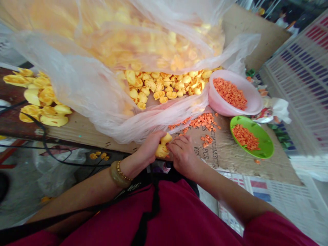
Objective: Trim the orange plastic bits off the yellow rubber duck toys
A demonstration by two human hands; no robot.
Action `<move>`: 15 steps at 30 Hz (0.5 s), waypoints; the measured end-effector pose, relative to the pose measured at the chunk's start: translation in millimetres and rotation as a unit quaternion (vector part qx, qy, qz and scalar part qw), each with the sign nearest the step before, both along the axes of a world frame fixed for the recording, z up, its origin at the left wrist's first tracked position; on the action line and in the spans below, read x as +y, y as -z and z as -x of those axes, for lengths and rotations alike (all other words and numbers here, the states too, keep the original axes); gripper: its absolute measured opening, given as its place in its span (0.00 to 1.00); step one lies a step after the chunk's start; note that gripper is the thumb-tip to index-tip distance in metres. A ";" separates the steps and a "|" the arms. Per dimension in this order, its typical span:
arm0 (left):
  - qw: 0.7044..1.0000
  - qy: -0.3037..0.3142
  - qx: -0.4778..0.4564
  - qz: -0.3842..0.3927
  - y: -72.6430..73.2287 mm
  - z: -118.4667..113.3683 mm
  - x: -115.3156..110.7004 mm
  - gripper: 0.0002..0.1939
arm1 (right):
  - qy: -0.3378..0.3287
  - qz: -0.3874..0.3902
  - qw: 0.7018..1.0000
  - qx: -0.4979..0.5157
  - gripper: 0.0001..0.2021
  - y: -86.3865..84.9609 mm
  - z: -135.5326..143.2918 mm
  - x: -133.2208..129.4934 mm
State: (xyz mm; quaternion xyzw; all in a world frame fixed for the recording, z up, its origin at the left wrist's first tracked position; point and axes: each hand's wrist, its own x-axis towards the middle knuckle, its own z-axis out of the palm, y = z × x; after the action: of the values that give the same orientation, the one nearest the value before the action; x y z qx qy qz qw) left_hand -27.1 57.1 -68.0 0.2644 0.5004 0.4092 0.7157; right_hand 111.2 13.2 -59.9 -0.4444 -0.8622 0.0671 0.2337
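Note:
At the front edge of the cardboard, my left hand is closed around a yellow plastic piece with a rounded, duck-like shape. My right hand touches the right side of that piece, its fingers pinched together; whatever is between them is too small to make out. Small orange pieces lie scattered on the cardboard just beyond my right hand. A large clear plastic bag full of yellow pieces lies open in front of both hands.
A pink bowl and a green bowl, both with orange pieces, stand at the right on the cardboard. More yellow shells are piled at the left, near black cables. White plastic crates stand at the far right.

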 end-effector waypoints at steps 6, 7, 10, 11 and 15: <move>0.998 0.048 -0.005 -0.028 -5.4 7.4 0.9 0.08 | -0.039 0.058 0.995 0.070 0.10 2.1 -2.8 8.9; 0.998 0.054 -0.004 -0.031 -6.7 8.5 0.8 0.09 | -0.041 0.055 0.996 0.057 0.10 0.3 -3.5 9.4; 0.998 0.058 0.009 -0.035 -9.5 10.0 0.4 0.09 | -0.038 0.047 0.998 -0.011 0.11 -5.7 -2.9 9.0; 0.998 0.055 0.015 -0.036 -10.2 9.6 0.6 0.08 | -0.033 0.042 0.998 -0.031 0.11 -6.9 -1.6 8.9; 0.998 0.028 0.024 -0.052 -9.8 3.2 6.2 0.08 | 0.009 0.004 0.998 -0.057 0.09 -3.2 9.4 10.2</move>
State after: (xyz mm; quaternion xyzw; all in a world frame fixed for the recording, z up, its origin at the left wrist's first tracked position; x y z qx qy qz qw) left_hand -30.3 63.3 -58.2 0.3253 0.4878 0.4079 0.6999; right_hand 101.8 23.4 -56.7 -0.4565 -0.8696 0.0430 0.1833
